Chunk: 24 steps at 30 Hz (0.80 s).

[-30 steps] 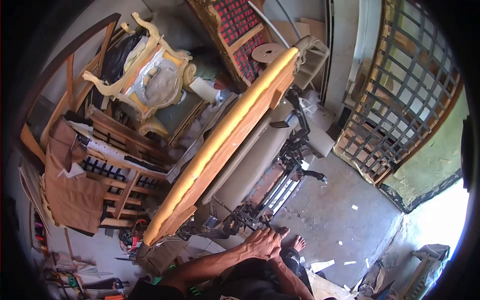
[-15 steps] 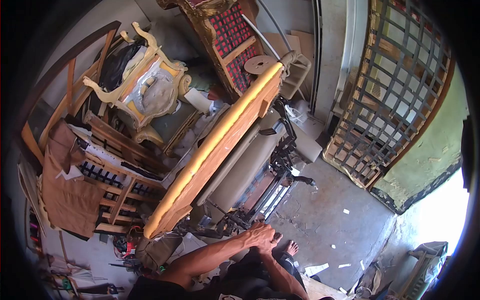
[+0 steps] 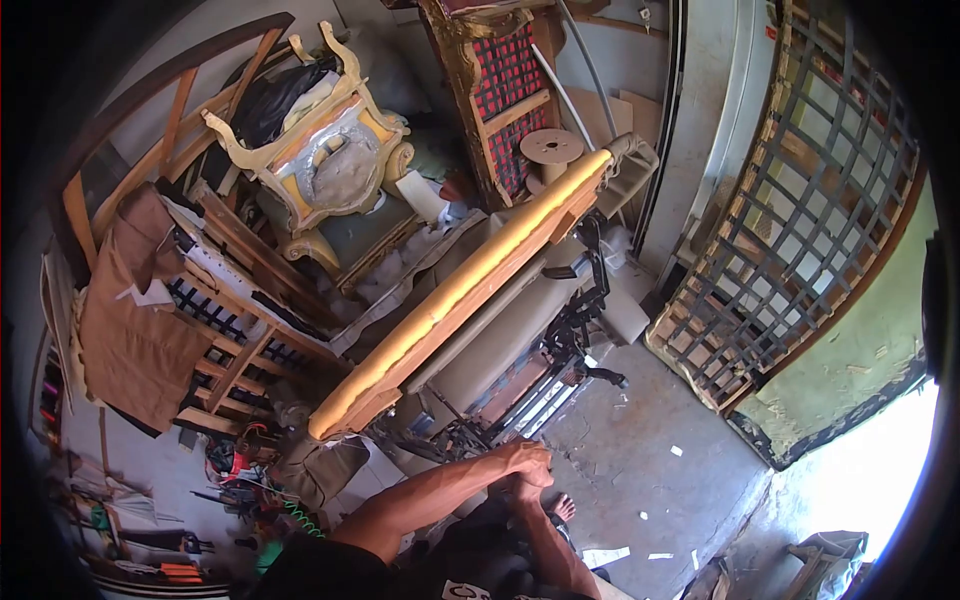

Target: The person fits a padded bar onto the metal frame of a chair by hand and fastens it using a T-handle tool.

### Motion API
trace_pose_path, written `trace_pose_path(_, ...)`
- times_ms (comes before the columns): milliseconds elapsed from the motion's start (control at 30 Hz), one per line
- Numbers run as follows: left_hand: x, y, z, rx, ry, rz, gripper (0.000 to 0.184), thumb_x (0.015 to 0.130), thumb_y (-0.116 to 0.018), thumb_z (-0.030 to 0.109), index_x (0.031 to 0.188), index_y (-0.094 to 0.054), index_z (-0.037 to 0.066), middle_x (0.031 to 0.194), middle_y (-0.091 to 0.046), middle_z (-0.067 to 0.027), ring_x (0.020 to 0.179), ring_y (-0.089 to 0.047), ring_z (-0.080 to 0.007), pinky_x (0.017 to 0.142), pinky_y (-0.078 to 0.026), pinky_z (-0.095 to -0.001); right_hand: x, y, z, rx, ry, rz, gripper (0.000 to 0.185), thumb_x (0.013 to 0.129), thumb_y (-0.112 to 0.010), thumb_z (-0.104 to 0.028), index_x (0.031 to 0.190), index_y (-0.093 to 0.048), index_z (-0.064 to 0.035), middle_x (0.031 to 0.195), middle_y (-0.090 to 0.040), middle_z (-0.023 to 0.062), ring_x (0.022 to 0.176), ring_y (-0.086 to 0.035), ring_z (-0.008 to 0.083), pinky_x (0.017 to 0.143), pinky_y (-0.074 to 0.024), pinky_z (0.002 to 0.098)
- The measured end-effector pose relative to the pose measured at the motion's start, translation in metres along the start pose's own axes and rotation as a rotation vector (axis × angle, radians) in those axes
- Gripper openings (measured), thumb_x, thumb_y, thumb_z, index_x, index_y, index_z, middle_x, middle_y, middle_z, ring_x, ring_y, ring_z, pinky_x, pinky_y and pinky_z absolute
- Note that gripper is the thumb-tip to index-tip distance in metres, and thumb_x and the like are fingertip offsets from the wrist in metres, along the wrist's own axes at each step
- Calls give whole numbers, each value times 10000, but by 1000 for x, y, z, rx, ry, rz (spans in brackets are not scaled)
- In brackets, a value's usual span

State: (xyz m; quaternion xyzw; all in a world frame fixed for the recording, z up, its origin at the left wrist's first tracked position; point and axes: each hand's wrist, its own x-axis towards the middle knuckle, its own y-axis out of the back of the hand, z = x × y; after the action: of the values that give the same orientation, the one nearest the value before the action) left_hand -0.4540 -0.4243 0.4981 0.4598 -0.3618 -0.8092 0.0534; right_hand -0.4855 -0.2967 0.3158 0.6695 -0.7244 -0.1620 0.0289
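My left hand (image 3: 522,455) and my right hand (image 3: 533,484) are pressed together in front of my body, both closed. Whatever lies between their fingers, if anything, is hidden. Just beyond them is a piece of furniture with a grey-beige padded section (image 3: 505,345) and a black metal mechanism (image 3: 587,310). Along its left side runs a long wooden panel (image 3: 490,290) edged with yellow foam (image 3: 455,300). The hands appear near the lower end of the metal frame; contact with it cannot be made out.
A webbed wooden frame (image 3: 790,220) leans at the right above the concrete floor (image 3: 640,460), where paper scraps (image 3: 605,556) lie. An ornate chair frame (image 3: 335,165) and brown fabric (image 3: 140,330) are at the left. A spool (image 3: 552,148) stands behind; tools (image 3: 245,475) lie lower left.
The view has shifted, so the furniture sits farther right and more tools show at lower left. My hands stay closed together, with their pose slightly changed.
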Motion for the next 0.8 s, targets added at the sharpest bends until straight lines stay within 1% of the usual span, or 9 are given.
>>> trace_pose_path(133,-29,8,7,-100,54,-1,586,849,-556,513,1035,-715,-20,1011,-702,-233,976,-679,-387,855,-534,-458,6,26,-12,-53,56,-69,355,878,-622,-367,1014,-676,-44,801,-640,72,749,-602,176,670,-493,343)
trace_pose_path(200,-55,-6,-20,-278,-426,655,518,893,-614,425,1157,-656,-18,1039,-673,-217,1030,-639,-384,910,-501,-452,20,44,-21,-102,113,-115,343,883,-618,-355,1001,-683,-39,761,-643,66,699,-602,162,645,-494,336)
trace_pose_path(233,-73,-4,-28,-285,-360,750,486,904,-634,371,1205,-623,-9,1070,-652,-200,1059,-624,-353,920,-493,-430,11,62,-65,389,-313,-24,346,895,-625,-359,898,-732,-30,651,-587,23,616,-529,120,577,-450,319)
trace_pose_path(267,-95,3,-33,-292,-294,851,469,915,-655,317,1253,-589,-1,1101,-631,-183,1089,-610,-322,930,-485,-408,8,87,-106,457,-378,-11,330,903,-620,-326,862,-752,-26,617,-547,6,575,-495,114,537,-407,311)
trace_pose_path(367,-158,-36,-51,-1179,-322,427,421,1011,-552,341,1270,-585,11,1176,-624,-62,1086,-577,-147,922,-463,-328,22,129,-95,350,-404,59,340,902,-644,-338,808,-756,-31,565,-480,-18,526,-454,102,505,-367,293)
trace_pose_path(433,-194,-73,-78,-1287,-490,20,433,1046,-474,359,1348,-555,60,1294,-577,-28,1192,-521,-124,972,-444,-313,33,159,-112,323,-344,117,345,903,-649,-339,808,-754,-24,557,-458,-24,513,-449,104,491,-359,287)
trace_pose_path(567,-223,-162,-157,-1188,226,4,354,1032,-511,328,1215,-647,58,1036,-689,-63,958,-667,-158,859,-542,-339,66,199,-118,285,-139,199,312,902,-637,-314,895,-739,-19,616,-555,5,548,-497,105,494,-375,289)
trace_pose_path(700,-227,-132,-158,-1396,216,1444,271,966,-605,238,1147,-675,50,1021,-711,-75,894,-688,-164,725,-563,-305,104,191,-153,209,-87,292,290,891,-656,-308,876,-735,-30,611,-538,-10,525,-461,84,482,-350,282)
trace_pose_path(800,-190,-132,-187,-1305,188,1493,289,957,-619,244,1162,-663,45,1037,-704,-88,915,-681,-177,747,-557,-312,122,177,-164,208,-134,296,272,893,-661,-302,870,-738,-42,591,-500,-35,507,-420,67,472,-319,276)
